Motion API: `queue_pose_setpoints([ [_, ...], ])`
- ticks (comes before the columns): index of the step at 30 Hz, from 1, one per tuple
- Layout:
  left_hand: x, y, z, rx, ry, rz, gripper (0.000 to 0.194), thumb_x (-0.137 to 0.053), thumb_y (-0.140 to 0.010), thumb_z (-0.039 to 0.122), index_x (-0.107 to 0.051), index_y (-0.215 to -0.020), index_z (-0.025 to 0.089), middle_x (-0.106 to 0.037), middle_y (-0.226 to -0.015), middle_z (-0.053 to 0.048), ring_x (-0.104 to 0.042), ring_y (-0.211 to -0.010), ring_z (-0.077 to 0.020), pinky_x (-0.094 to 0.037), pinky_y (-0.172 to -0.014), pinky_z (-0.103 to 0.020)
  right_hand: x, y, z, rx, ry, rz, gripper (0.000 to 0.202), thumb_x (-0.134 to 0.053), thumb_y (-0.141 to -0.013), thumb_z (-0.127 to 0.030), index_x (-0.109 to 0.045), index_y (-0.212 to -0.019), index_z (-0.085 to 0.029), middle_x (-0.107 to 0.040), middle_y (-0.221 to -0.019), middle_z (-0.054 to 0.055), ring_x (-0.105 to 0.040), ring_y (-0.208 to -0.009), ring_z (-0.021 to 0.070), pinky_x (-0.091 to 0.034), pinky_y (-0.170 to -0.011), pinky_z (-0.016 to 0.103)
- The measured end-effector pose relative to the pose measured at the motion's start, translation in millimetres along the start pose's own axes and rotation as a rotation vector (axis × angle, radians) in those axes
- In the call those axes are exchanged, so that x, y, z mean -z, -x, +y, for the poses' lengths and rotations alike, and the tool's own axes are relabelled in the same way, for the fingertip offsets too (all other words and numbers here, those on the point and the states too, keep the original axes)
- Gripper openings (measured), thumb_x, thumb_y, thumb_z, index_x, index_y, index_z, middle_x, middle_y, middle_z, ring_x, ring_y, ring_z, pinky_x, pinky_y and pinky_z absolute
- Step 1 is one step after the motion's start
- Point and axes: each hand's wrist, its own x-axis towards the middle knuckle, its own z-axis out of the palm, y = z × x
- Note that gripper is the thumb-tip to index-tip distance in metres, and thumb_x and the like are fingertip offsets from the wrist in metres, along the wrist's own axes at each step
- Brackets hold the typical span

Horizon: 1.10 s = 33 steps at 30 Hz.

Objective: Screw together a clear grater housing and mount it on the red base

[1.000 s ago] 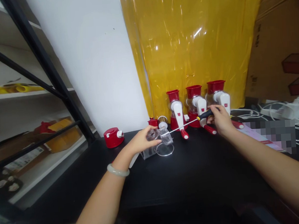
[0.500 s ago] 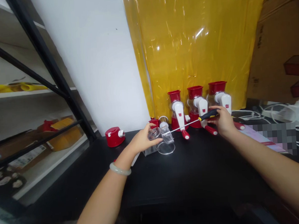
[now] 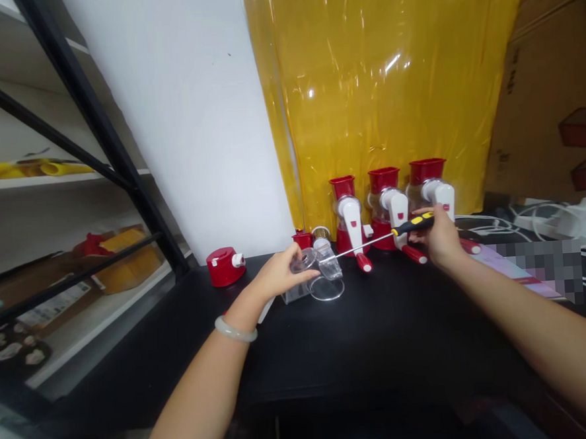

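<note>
Head view: three red-and-white grinders stand upright in a row at the far side of the black table (image 3: 380, 346): left grinder (image 3: 351, 226), middle grinder (image 3: 396, 213), right grinder (image 3: 437, 189). All three look assembled. A similar set lies in separate pieces: red base (image 3: 224, 269) alone at left, small red part (image 3: 302, 241) and metal drum (image 3: 320, 234) beyond the left hand (image 3: 276, 273). Judged from this layout, the work on the clear part (image 3: 330, 268) is partway: it is apart from the red base, with the tool applied. Whether any screw is in or out: not resolved.

Grip, left: thumb and fingers closed around the left end of the clear part, which extends rightward past the fingertips, above a clear ring (image 3: 328, 301). Grip, right: right hand (image 3: 442, 240) grasps the screwdriver (image 3: 412, 225) by its handle; shaft points left, slightly down. Tip is at the clear part's right side; exact contact cannot be told.
</note>
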Motion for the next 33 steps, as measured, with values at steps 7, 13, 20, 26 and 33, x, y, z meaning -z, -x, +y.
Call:
queue_pose_setpoints([
  [7, -1.4, -3.5, -1.2, -0.121, -0.002, -0.033, 0.042, -0.069, -0.089, 0.055, -0.057, -0.069, 0.020, -0.060, -0.077, -0.002, -0.057, -0.075, -0.0194, -0.047, -0.072, -0.035, 1.9, 0.8, -2.0, 0.026, -0.027, -0.027, 0.024, -0.054, -0.087, -0.046, -0.058, -0.089, -0.023, -0.060, -0.062, -0.001, -0.054, -0.040, 0.0140, -0.045, -0.036, 0.026],
  [13, -6.1, -3.5, -3.4, -0.119, -0.025, -0.021, 0.038, -0.067, -0.091, 0.052, -0.065, -0.071, 0.019, -0.059, -0.087, -0.005, -0.060, -0.081, -0.0216, -0.051, -0.080, -0.040, -1.9, 3.4, -5.7, 0.039, 0.009, -0.013, 0.013, -0.057, -0.088, -0.035, -0.059, -0.089, -0.022, -0.054, -0.053, -0.004, -0.049, -0.039, 0.0126, -0.043, -0.037, 0.024],
  [20, -8.2, -1.1, -1.8, -0.060, -0.078, -0.022, 0.036, -0.064, -0.092, 0.054, -0.070, -0.079, 0.020, -0.059, -0.099, -0.007, -0.062, -0.089, -0.0233, -0.052, -0.091, -0.043, -3.3, 8.4, -8.3, 0.136, 0.072, -0.052, 0.022, -0.055, -0.095, -0.040, -0.054, -0.081, -0.023, -0.046, -0.044, -0.004, -0.042, -0.035, 0.0110, -0.034, -0.035, 0.021],
  [26, -8.0, 0.6, 0.0, -0.012, -0.128, -0.048, 0.040, -0.058, -0.094, 0.056, -0.069, -0.081, 0.020, -0.056, -0.103, -0.008, -0.062, -0.089, -0.0251, -0.053, -0.092, -0.048, 0.0, 8.2, -5.9, 0.024, 0.041, -0.022, 0.021, -0.037, -0.096, -0.024, -0.055, -0.088, -0.021, -0.058, -0.058, 0.000, -0.054, -0.044, 0.0135, -0.046, -0.042, 0.023],
  [33, -8.3, 1.8, -1.3, -0.028, -0.137, -0.077, 0.038, -0.054, -0.097, 0.054, -0.074, -0.091, 0.022, -0.057, -0.117, -0.009, -0.065, -0.098, -0.0266, -0.052, -0.097, -0.049, -1.7, 5.5, -4.7, 0.029, -0.024, -0.041, 0.021, -0.045, -0.093, -0.027, -0.065, -0.092, -0.018, -0.061, -0.063, 0.002, -0.055, -0.045, 0.0137, -0.046, -0.041, 0.024],
])
